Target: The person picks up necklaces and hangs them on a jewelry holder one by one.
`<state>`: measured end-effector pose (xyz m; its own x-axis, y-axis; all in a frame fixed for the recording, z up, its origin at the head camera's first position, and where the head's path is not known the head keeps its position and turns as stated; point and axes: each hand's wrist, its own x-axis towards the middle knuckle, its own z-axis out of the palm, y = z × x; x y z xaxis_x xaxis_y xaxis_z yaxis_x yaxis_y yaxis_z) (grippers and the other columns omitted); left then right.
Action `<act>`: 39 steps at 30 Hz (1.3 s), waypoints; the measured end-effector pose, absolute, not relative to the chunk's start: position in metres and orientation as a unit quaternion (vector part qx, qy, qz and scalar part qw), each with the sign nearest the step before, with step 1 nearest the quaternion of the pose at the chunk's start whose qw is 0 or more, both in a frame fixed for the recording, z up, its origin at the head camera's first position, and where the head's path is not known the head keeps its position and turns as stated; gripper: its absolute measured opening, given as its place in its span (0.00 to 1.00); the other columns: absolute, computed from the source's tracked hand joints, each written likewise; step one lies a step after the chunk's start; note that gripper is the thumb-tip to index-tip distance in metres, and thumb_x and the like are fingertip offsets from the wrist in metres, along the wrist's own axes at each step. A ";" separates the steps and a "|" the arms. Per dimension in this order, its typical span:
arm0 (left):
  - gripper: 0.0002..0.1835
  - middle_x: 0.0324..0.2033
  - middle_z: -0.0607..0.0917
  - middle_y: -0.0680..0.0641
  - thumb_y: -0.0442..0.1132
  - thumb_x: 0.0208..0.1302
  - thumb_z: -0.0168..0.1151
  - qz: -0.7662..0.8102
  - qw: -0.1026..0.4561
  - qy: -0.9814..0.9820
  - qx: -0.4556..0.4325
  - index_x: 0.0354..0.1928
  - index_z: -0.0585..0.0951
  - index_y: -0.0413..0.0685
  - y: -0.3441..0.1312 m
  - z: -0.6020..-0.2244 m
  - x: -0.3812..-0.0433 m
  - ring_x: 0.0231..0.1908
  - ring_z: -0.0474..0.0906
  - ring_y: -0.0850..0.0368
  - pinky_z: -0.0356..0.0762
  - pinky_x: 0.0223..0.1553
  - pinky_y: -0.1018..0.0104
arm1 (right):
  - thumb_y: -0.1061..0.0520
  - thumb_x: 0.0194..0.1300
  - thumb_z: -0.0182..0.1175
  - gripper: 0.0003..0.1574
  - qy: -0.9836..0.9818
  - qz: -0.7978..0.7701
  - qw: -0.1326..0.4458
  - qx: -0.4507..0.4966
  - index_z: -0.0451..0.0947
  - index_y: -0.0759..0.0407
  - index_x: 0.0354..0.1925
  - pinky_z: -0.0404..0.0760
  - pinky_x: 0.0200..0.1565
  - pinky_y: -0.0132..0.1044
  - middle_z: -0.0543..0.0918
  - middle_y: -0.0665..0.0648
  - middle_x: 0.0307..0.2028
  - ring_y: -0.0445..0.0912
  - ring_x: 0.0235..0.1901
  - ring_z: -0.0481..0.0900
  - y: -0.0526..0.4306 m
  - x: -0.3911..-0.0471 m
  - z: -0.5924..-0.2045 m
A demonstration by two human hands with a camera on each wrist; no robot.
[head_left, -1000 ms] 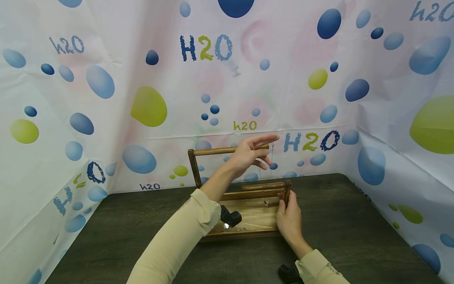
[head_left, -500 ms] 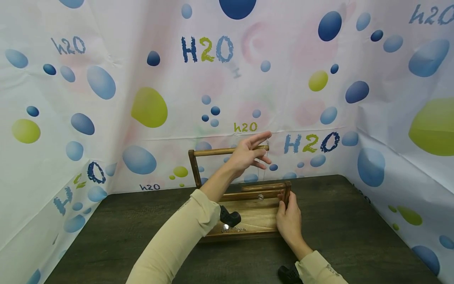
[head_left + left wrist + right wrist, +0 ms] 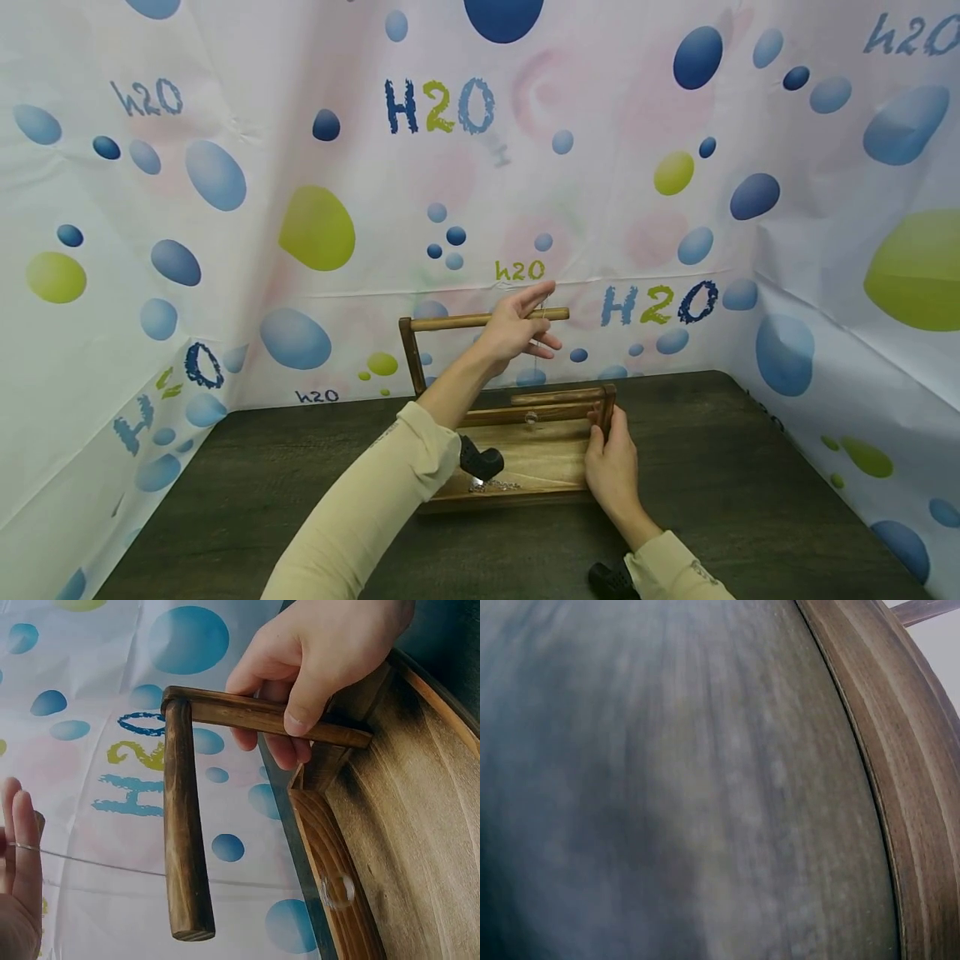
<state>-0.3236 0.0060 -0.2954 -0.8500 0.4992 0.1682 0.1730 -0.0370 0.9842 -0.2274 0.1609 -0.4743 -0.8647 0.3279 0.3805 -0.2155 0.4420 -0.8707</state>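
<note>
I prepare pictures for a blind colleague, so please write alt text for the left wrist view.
A right hand grips a dark-brown wooden post on a brown wooden tray; a round brown wooden rod extends from its end. At the left edge, a left hand with straight fingers carries a thin silvery chain, stretched toward a shiny round pendant.

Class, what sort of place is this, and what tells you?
Probably a makeshift filming booth: bubble-printed sheeting backs and flanks a dark table, on which a wooden stand sits.
</note>
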 end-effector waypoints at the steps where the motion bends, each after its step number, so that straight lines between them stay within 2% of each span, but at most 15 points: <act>1: 0.34 0.76 0.61 0.50 0.21 0.73 0.48 0.677 0.119 0.685 0.242 0.78 0.60 0.47 0.006 -0.295 -0.323 0.25 0.85 0.56 0.85 0.30 0.62 | 0.70 0.76 0.46 0.19 -0.809 0.526 0.259 -0.034 0.66 0.67 0.63 0.75 0.53 0.60 0.80 0.68 0.53 0.63 0.55 0.77 0.161 -0.227 -0.474; 6: 0.37 0.77 0.58 0.53 0.21 0.72 0.49 0.662 0.112 0.705 0.228 0.79 0.58 0.52 0.003 -0.292 -0.321 0.26 0.85 0.55 0.85 0.31 0.62 | 0.70 0.75 0.47 0.19 -0.809 0.523 0.267 -0.033 0.67 0.67 0.62 0.75 0.53 0.60 0.80 0.68 0.52 0.63 0.55 0.78 0.161 -0.227 -0.475; 11: 0.38 0.77 0.56 0.52 0.21 0.71 0.50 0.644 0.105 0.727 0.215 0.79 0.57 0.52 -0.001 -0.290 -0.318 0.33 0.87 0.41 0.85 0.30 0.62 | 0.69 0.76 0.47 0.19 -0.809 0.525 0.262 -0.034 0.67 0.67 0.62 0.75 0.53 0.60 0.80 0.68 0.52 0.63 0.55 0.77 0.160 -0.227 -0.476; 14: 0.38 0.78 0.56 0.51 0.20 0.71 0.49 0.642 0.101 0.730 0.210 0.79 0.57 0.51 -0.004 -0.290 -0.316 0.34 0.86 0.39 0.85 0.29 0.62 | 0.69 0.76 0.47 0.19 -0.809 0.525 0.260 -0.035 0.67 0.67 0.62 0.75 0.54 0.60 0.80 0.68 0.53 0.63 0.55 0.77 0.160 -0.226 -0.476; 23: 0.37 0.77 0.57 0.51 0.21 0.72 0.48 0.646 0.094 0.728 0.209 0.79 0.58 0.50 -0.018 -0.290 -0.313 0.27 0.86 0.52 0.85 0.28 0.62 | 0.69 0.76 0.46 0.20 -0.808 0.530 0.257 -0.030 0.65 0.67 0.64 0.74 0.55 0.60 0.80 0.69 0.54 0.63 0.56 0.77 0.161 -0.226 -0.477; 33: 0.36 0.77 0.58 0.53 0.21 0.73 0.48 0.646 0.079 0.731 0.203 0.79 0.58 0.51 -0.039 -0.290 -0.309 0.29 0.86 0.49 0.85 0.29 0.62 | 0.69 0.76 0.47 0.20 -0.810 0.526 0.257 -0.035 0.66 0.67 0.64 0.74 0.54 0.60 0.80 0.68 0.54 0.64 0.56 0.77 0.162 -0.226 -0.478; 39: 0.36 0.77 0.58 0.52 0.22 0.73 0.48 0.649 0.076 0.730 0.200 0.79 0.57 0.50 -0.049 -0.290 -0.309 0.26 0.85 0.56 0.85 0.29 0.63 | 0.70 0.75 0.47 0.20 -0.808 0.524 0.268 -0.026 0.66 0.68 0.62 0.74 0.54 0.60 0.81 0.69 0.53 0.64 0.56 0.77 0.161 -0.226 -0.478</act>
